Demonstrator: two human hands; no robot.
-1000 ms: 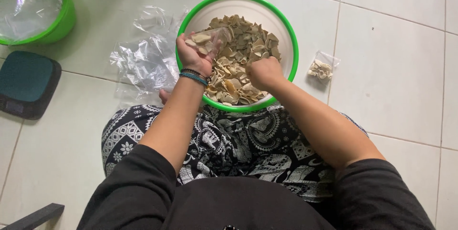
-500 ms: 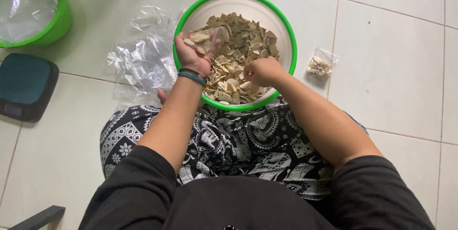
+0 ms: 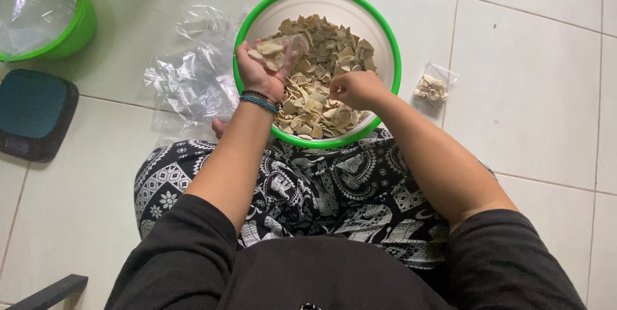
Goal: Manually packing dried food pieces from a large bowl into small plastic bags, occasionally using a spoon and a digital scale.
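1. Sitting on white tile, a person curls the left hand (image 3: 257,72) around a small clear bag (image 3: 279,51) of pale chips.
2. Right hand (image 3: 357,88) pinches chips in the green-rimmed basin (image 3: 385,40).
3. Empty bags (image 3: 193,82) lie nearby.

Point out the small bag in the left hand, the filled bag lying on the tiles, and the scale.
small bag (image 3: 277,49), head view, on its chip-filled middle.
filled bag (image 3: 433,86), head view, on the chips inside.
scale (image 3: 33,114), head view, on its dark top plate.
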